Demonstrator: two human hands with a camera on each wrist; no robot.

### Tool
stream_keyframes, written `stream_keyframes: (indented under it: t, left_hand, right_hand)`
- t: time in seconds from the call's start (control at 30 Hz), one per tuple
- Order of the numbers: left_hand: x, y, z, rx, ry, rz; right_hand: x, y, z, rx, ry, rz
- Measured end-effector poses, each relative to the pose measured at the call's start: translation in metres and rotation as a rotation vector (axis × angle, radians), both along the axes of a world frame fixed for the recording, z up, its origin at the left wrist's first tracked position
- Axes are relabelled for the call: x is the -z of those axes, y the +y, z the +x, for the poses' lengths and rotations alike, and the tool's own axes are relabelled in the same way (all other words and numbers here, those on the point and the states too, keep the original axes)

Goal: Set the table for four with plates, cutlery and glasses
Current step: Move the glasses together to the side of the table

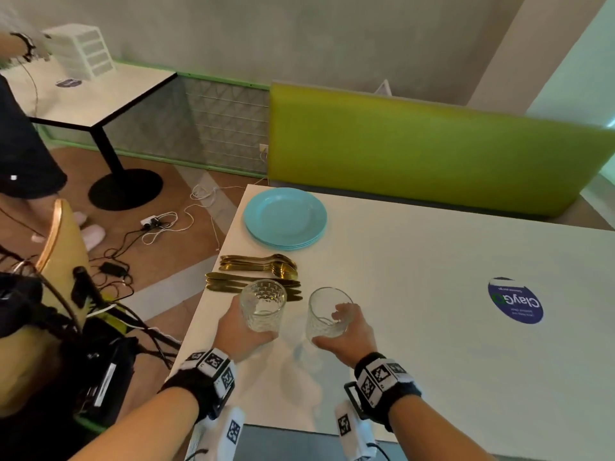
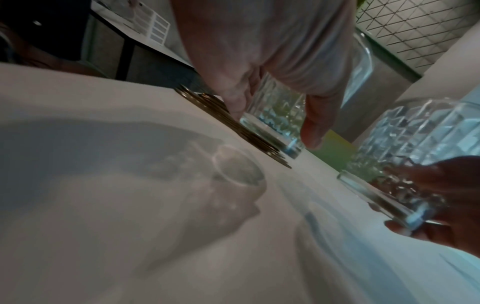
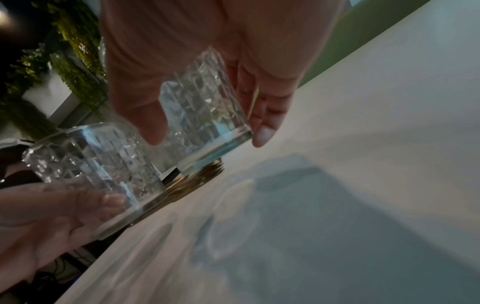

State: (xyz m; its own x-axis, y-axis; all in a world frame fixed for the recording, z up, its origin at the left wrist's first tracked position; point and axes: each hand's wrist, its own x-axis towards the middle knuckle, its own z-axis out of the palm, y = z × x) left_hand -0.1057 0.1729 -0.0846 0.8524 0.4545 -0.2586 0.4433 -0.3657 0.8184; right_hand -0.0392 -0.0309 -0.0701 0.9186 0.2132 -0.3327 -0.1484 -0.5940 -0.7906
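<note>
My left hand [image 1: 246,331] grips a clear cut-glass tumbler [image 1: 263,307] near the table's left edge, in front of the gold knives [image 1: 233,282]. My right hand [image 1: 346,331] grips a second tumbler [image 1: 327,314] just to its right, tilted slightly. Both glasses cast shadows on the white table [image 1: 432,361] and seem lifted a little off it. Gold spoons and forks [image 1: 259,262] lie behind the knives, and a stack of teal plates [image 1: 284,219] sits at the far left corner. In the wrist views, fingers [image 2: 319,123] wrap the left glass [image 2: 272,115] and fingers [image 3: 265,123] wrap the right glass [image 3: 205,115].
A round blue sticker [image 1: 515,301] is on the table's right part. A green bench back [image 1: 432,154] runs behind the table. A yellow chair [image 1: 63,241], cables [image 1: 159,224] on the floor, another person [image 1: 23,144] and a second table [image 1: 93,91] stand to the left.
</note>
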Motion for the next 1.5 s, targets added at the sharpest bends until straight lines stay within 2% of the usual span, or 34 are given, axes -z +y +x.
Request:
stream_keyframes:
  t: [0.23,0.33,0.7,0.83,1.03,1.5]
  left_hand:
    - [0.009,0.035,-0.008,0.069,-0.01,0.056]
    - [0.024,0.05,-0.011,0.071,-0.015,0.036]
    - [0.037,0.069,-0.011,0.082,0.004,-0.11]
    - [0.06,0.078,-0.001,0.097,-0.002,-0.083]
    - [0.049,0.075,0.002,0.081,-0.017,-0.1]
    - [0.045,0.073,0.011,0.072,-0.075,-0.107]
  right_hand:
    - [0.003,0.029,-0.018,0.047,0.033,-0.06]
    - [0.008,0.043,-0.031,0.101,0.05,-0.076]
    - [0.019,0.088,-0.056,0.217,0.069,-0.091]
    - [0.019,0.098,-0.054,0.256,0.065,-0.096]
    - [0.02,0.107,-0.049,0.323,0.058,-0.081]
    - [0.02,0.117,-0.033,0.345,0.063,-0.067]
